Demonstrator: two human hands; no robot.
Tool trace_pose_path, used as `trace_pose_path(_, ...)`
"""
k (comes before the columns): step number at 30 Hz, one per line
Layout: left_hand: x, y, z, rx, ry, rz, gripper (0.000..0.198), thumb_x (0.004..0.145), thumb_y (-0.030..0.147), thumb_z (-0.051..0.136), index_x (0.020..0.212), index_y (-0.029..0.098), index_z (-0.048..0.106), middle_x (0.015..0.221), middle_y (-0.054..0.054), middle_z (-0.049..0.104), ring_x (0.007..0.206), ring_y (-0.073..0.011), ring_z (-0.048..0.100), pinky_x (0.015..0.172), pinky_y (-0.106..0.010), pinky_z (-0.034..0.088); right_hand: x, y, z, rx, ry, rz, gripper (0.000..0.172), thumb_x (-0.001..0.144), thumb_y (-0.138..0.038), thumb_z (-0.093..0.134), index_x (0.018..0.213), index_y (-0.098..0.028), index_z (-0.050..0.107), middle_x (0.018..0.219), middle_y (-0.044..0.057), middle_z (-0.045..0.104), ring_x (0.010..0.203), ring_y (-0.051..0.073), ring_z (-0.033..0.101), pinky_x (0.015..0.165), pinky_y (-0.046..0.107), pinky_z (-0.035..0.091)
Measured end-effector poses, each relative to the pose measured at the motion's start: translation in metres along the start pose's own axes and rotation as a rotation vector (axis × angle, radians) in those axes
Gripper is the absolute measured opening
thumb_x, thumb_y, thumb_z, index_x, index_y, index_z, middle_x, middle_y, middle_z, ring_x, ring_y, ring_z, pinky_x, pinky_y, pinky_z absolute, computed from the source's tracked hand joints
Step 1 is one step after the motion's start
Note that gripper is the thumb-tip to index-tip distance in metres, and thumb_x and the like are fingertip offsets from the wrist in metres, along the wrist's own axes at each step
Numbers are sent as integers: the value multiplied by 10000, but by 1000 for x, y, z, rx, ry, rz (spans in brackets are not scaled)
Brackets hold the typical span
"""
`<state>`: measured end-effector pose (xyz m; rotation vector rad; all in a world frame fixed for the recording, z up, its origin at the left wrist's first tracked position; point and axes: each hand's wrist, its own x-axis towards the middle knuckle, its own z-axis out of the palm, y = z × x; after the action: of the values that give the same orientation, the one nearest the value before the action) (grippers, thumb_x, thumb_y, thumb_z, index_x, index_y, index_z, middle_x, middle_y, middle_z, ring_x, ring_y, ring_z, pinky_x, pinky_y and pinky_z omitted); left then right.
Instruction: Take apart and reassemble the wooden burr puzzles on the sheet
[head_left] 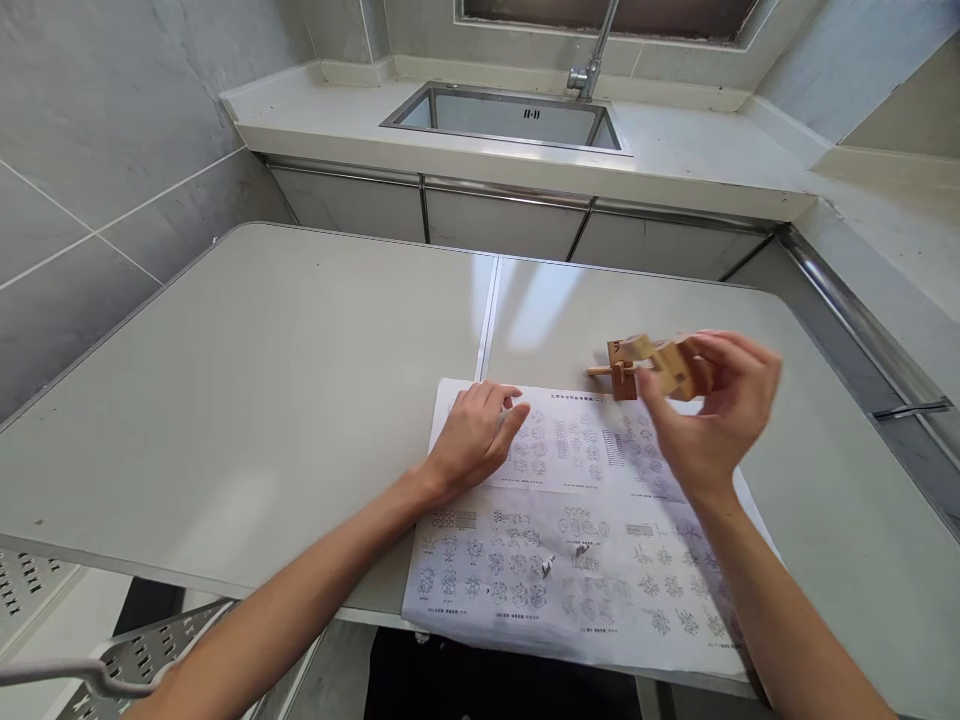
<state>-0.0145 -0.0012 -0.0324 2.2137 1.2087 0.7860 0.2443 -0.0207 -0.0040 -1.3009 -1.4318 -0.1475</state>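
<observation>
My right hand [724, 400] is closed around a light wooden puzzle block [671, 368], thumb on the near side and fingers over the far side. Right beside that block are darker brown wooden puzzle pieces [624, 378], with a thin wooden stick poking out to the left. Whether they touch the held block I cannot tell. A large printed sheet [525, 545] covered in small assembly diagrams lies under both hands. On its upper left part rests my left hand [480, 430], holding nothing, its thumb apart from the loosely bent fingers.
The sheet has small torn spots [547, 566] and hangs near the front edge of the white folding table [262, 380]. A seam [489, 310] runs across the tabletop. Beyond stand a counter with a sink [510, 115] and a tap [589, 75]. A perforated chair [150, 645] is at lower left.
</observation>
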Motion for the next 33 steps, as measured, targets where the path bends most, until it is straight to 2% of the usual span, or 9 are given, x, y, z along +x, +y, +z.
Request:
trace_pose_path(4,1,1,0,-44,9,-30,326,1109,392,379,1154,179,622,1043,-78,690,994,-237,637,984,-442,462,13,33,-8,57,171,147,438,882,-406,782,1250,-229,625,1338,139,540,1197,333,657,1043,538,549)
trace_pose_path(8,1,0,0,-56,18,-34,331,1106,410,389,1148,187,629,1029,-74,691,986,-237,634,984,-442,464,13,62,-9,-6,208,312,488,868,-463,779,1251,-219,600,1336,135,566,1176,306,698,984,472,586)
trace_pose_path(14,0,-3,1,-58,24,-28,349,1104,439,398,1156,188,636,1036,-70,693,990,-234,637,996,-445,469,2,95,-5,-168,230,419,498,807,-478,787,1193,-195,647,1303,134,604,1084,295,724,945,478,599)
trace_pose_path(21,-1,-2,0,-62,21,-35,344,1098,446,411,1111,198,649,1026,-71,700,988,-238,648,992,-453,484,-8,116,-6,-247,103,552,547,734,-501,814,1154,-179,674,1287,139,620,1017,286,715,973,490,585)
trace_pose_path(33,-2,-1,-1,-52,22,-12,294,1094,413,441,1099,205,649,1041,-65,701,999,-232,653,991,-449,482,-13,121,-3,-273,-14,534,513,707,-452,783,1129,-175,696,1183,121,607,1001,272,640,1031,497,517)
